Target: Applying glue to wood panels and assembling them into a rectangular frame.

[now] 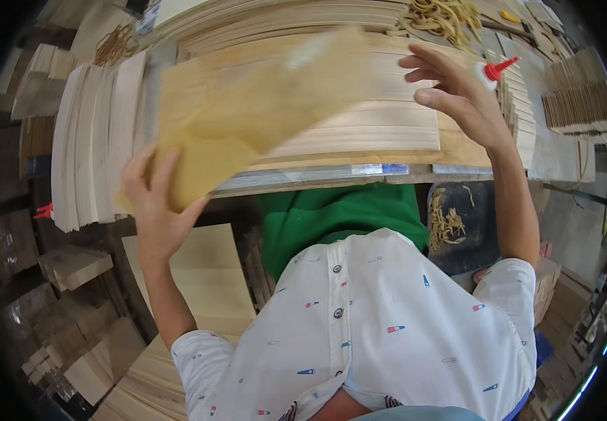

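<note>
My left hand (157,200) grips the near-left end of a thin yellowish sheet (222,158), thumb and fingers closed on its edge. The sheet slants up to the right over a wooden board (426,158) on the bench, and its far end is smeared by motion. Pale wood strips (387,126) lie side by side on the board, partly hidden by the sheet. Over the right end of those strips hovers my right hand (461,95), fingers apart and holding nothing. Just beyond it stands a white bottle with a red nozzle (496,70).
Stacked wood strips (96,140) stand at the bench's left, with more stacks (289,21) at the back. A heap of tan bands (444,21) lies at the far right. Below the bench edge, a dark tub (468,238) holds similar bands. A pale panel (198,274) leans lower left.
</note>
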{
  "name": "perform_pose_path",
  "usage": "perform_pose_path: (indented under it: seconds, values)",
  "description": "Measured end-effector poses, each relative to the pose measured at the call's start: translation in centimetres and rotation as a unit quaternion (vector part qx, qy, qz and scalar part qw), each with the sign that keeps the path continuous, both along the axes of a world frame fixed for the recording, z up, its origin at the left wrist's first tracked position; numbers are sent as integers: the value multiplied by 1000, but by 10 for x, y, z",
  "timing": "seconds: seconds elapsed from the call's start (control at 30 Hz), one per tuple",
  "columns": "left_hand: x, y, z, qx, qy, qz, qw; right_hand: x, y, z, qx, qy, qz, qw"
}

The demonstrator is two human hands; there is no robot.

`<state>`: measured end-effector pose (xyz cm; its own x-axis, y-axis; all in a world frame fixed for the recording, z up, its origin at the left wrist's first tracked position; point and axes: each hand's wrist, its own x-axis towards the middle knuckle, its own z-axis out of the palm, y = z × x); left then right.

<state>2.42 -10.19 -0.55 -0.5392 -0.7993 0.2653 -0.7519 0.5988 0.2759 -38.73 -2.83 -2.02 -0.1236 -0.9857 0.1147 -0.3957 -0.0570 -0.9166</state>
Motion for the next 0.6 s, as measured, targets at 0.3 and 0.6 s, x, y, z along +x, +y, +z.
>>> perform_pose_path:
  seconds: [0.3, 0.6]
  values:
    - [-61, -30, 12, -136, 22, -74, 988, -47, 26, -14, 12, -163, -18, 986]
    - [-40, -75, -50, 290, 376, 27, 880, -59, 23, -56, 28, -57, -58, 996]
